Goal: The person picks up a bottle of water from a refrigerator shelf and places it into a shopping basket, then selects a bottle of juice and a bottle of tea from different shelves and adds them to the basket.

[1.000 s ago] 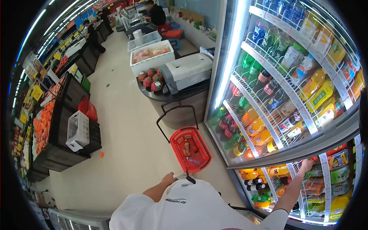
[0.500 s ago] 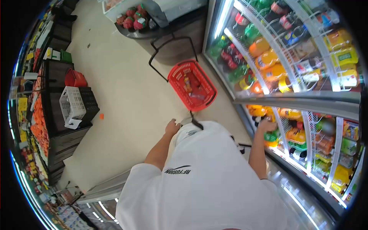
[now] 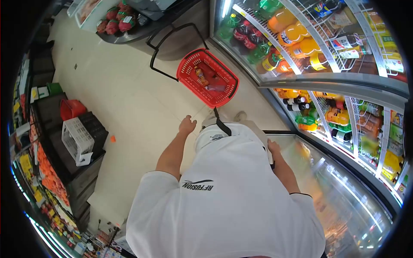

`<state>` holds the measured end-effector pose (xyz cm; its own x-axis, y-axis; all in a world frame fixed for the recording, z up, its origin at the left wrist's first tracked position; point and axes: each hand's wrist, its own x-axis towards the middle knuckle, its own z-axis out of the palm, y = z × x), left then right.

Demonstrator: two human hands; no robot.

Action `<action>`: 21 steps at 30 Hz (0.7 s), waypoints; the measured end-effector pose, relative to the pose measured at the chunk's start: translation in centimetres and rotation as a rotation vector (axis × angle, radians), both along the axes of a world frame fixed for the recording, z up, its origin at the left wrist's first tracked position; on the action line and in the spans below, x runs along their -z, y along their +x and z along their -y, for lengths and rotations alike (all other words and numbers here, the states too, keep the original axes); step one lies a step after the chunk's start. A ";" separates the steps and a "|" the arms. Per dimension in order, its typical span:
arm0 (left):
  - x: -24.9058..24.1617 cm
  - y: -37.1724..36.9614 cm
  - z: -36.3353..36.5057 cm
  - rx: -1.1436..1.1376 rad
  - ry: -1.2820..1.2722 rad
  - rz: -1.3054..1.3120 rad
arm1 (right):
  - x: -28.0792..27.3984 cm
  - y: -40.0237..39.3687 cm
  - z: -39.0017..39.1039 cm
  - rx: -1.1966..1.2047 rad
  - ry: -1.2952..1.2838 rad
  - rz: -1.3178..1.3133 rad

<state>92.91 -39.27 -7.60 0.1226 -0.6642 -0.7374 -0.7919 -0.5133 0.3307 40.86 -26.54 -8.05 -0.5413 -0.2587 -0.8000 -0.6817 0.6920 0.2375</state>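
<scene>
My left hand (image 3: 187, 124) hangs in front of my left side with its fingers loosely apart, holding nothing. It is nearest to the red shopping basket (image 3: 208, 99), which stands on the floor ahead with its black handle (image 3: 151, 68) tilted over to the left. An orange-coloured packaged item (image 3: 201, 76) and a clear bottle-like item (image 3: 216, 87) lie inside. Down by my right hip, my right hand (image 3: 273, 147) is closed at the free edge of the open glass door (image 3: 297, 148); its fingers are partly hidden.
A drinks cooler (image 3: 262, 84) fills the right side, with orange soda bottles (image 3: 293, 34) and others on wire shelves. Dragon fruit (image 3: 112, 26) sits on a rounded counter ahead. At left, a white crate (image 3: 77, 137) and a red container (image 3: 72, 109) stand by the produce display.
My right hand has come out from the cooler shelves, down and back to the door edge beside my hip. The view has shifted, and the basket appears further left.
</scene>
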 end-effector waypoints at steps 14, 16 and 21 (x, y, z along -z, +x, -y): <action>1.8 -0.3 8.5 0.148 -0.088 -0.082 | -3.2 5.1 -2.6 -0.007 -0.052 -0.037; 3.0 -0.8 7.9 0.148 -0.045 -0.084 | -4.8 6.2 -3.4 -0.078 -0.122 -0.018; 5.6 -3.2 8.0 0.116 0.055 -0.095 | -3.4 4.1 -10.7 -0.013 -0.222 -0.041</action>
